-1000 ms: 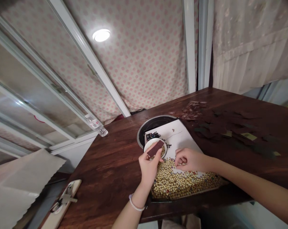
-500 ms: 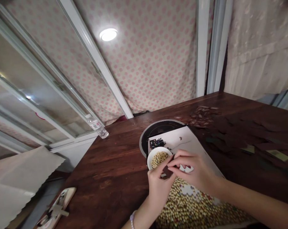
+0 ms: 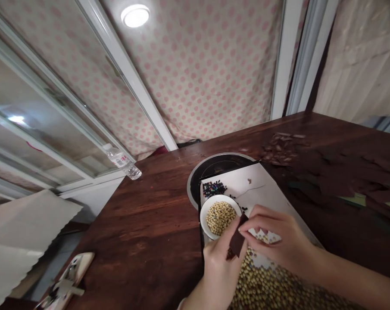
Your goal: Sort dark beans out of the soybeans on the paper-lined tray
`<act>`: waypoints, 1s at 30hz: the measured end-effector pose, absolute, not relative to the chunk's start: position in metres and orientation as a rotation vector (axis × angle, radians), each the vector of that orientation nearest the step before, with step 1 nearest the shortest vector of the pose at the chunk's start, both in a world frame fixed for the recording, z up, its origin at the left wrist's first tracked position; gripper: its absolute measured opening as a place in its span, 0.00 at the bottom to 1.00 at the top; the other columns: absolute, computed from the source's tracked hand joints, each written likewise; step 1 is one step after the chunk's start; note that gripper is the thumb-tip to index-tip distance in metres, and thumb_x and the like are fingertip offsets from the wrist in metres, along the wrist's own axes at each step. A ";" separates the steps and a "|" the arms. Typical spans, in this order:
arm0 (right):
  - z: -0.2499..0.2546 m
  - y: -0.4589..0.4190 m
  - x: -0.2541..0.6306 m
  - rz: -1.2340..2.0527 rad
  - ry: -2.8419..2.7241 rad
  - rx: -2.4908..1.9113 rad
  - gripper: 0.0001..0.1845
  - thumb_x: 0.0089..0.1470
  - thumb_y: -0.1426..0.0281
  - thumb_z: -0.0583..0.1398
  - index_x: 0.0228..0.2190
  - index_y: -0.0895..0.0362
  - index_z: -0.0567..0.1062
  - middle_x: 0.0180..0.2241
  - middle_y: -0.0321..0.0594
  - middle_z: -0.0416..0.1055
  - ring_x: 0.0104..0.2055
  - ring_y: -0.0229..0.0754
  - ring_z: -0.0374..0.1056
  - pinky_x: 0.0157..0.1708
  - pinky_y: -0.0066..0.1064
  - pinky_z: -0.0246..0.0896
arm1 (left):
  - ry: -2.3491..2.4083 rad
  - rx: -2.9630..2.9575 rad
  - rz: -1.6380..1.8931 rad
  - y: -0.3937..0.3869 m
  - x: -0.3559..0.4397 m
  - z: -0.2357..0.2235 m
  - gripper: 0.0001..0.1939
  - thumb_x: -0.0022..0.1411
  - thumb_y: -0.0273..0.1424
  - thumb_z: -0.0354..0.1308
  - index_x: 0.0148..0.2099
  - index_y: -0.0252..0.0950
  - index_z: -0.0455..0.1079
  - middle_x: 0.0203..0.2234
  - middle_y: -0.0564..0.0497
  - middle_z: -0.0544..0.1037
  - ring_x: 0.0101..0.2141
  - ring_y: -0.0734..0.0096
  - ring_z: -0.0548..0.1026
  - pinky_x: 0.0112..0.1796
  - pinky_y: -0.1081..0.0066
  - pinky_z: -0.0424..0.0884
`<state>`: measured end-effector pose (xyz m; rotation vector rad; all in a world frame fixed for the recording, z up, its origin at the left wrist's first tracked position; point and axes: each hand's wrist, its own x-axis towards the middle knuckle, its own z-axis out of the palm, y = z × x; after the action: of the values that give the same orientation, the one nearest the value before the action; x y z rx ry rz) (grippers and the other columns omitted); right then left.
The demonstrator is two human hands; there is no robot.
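A: Moved since the last frame: both grips have closed in on the strip, now right beside the dish. Status?

B: Left grip (image 3: pixel 219 275) holds a dark brown strip (image 3: pixel 237 241), narrow hold, strip tilted, lower end poking out past the fingers. Right grip (image 3: pixel 275 243) has its fingertips (image 3: pixel 246 230) against the upper end. Can't tell if it's pinching.

A: Handling?

B: Looks thin, light, fairly stiff; material unclear. Take it by the long edges.

A: What's in the way?

B: White dish (image 3: pixel 204 221) just beyond the grip, rim nearly touching the strip, soybeans (image 3: pixel 219 218) inside. Loose soybeans (image 3: pixel 266 288) lie right under the grip. They'll roll if knocked. Black beans (image 3: pixel 214 188) sit past the dish on a white paper sheet (image 3: pixel 249 178), with a black round hob (image 3: pixel 220 165) under its far end. Brown scraps (image 3: pixel 283 148) well past the grip on the counter (image 3: pixel 156 241).
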<state>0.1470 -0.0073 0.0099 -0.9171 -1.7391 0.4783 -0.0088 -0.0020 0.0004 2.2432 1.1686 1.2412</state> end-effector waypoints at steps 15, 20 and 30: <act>0.009 -0.011 0.146 0.526 -1.759 -0.976 0.08 0.51 0.77 0.56 0.30 0.54 0.73 0.25 0.36 0.65 0.26 0.35 0.62 0.26 0.27 0.61 | 1.166 2.194 1.125 -0.004 -0.012 0.000 0.23 0.55 0.26 0.58 0.54 0.40 0.66 0.35 0.51 0.80 0.26 0.71 0.79 0.33 0.76 0.77; 0.015 -0.012 0.148 0.649 -1.793 -0.882 0.08 0.48 0.78 0.58 0.29 0.54 0.73 0.27 0.35 0.67 0.28 0.34 0.63 0.27 0.25 0.60 | 1.115 2.233 1.189 0.004 -0.013 0.005 0.23 0.54 0.24 0.59 0.53 0.43 0.67 0.41 0.51 0.78 0.39 0.64 0.78 0.43 0.67 0.75; 0.000 0.016 0.153 0.604 -1.621 -1.242 0.04 0.46 0.76 0.58 0.25 0.56 0.72 0.22 0.33 0.61 0.23 0.34 0.57 0.21 0.25 0.52 | 1.298 2.136 1.385 0.015 -0.012 0.012 0.17 0.51 0.30 0.62 0.45 0.45 0.73 0.55 0.50 0.65 0.56 0.54 0.61 0.55 0.51 0.58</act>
<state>0.1534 0.0164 -0.0002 -1.2422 -1.6211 0.6041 -0.0124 0.0149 0.0122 2.1362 1.2984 1.3854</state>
